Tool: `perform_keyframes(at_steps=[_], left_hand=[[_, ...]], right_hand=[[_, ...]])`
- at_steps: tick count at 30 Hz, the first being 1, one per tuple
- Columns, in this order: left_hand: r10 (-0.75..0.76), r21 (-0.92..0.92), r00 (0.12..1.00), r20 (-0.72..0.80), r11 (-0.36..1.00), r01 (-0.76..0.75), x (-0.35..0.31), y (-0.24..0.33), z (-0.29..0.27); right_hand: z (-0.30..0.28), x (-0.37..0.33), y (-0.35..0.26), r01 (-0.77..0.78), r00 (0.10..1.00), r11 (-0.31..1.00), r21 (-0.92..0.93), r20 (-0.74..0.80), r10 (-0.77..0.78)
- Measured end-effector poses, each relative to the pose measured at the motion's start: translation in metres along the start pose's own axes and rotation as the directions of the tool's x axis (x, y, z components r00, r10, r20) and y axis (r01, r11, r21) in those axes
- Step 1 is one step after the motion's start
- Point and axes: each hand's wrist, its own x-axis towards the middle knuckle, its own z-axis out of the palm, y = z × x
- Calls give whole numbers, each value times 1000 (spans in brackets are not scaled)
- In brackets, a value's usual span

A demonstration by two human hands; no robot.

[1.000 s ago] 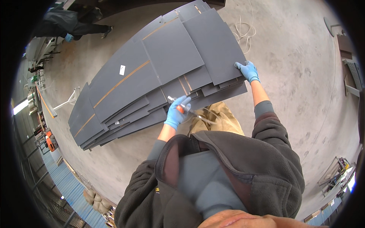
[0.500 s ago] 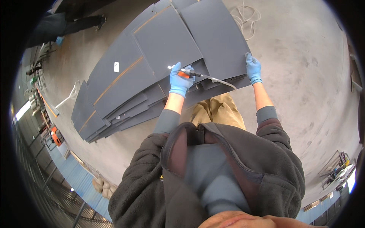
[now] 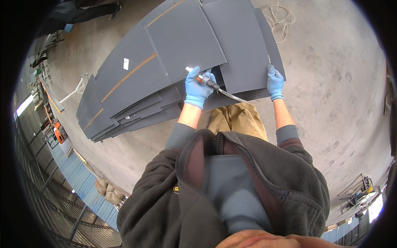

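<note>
A wide stack of dark grey sheet panels [image 3: 186, 39] spreads out in front of me, its layers overlapping unevenly. My left hand [image 3: 196, 91], in a blue glove, is closed around an air gun [image 3: 211, 84] with an orange part, a black fitting and a pale tip. A clear hose [image 3: 235, 97] runs from its back end toward my right. My gloved right hand [image 3: 275, 86] is closed on the near right edge of the upper grey panel [image 3: 237, 41]. Beneath that edge, a lower grey panel [image 3: 271, 37] sticks out to the right.
Coiled pale hose [image 3: 282, 25] lies on the concrete floor [image 3: 331, 82] at the far right. Another person's dark-clothed leg [image 3: 93, 14] shows at the far left. A white metal stand [image 3: 74, 97] is left of the stack. A loaded cart [image 3: 359, 192] stands at the lower right.
My right hand has come slightly nearer, with the panel edge in it. More of the lower panel now shows at the right. The air gun has tilted, its hose end lower.
</note>
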Motion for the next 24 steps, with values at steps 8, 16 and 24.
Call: perform_keyframes(at_steps=[8,16,24], left_hand=[[-76,-4,996,55,997,76,-19,3,5],[-91,-7,989,114,996,92,-19,5,1],[-123,-64,990,62,990,127,-15,4,-2]], right_hand=[[85,-39,-60,171,972,949,-265,204,-118],[140,-71,-101,468,778,753,-463,620,-103],[146,-88,-116,422,761,767,-483,649,-10]])
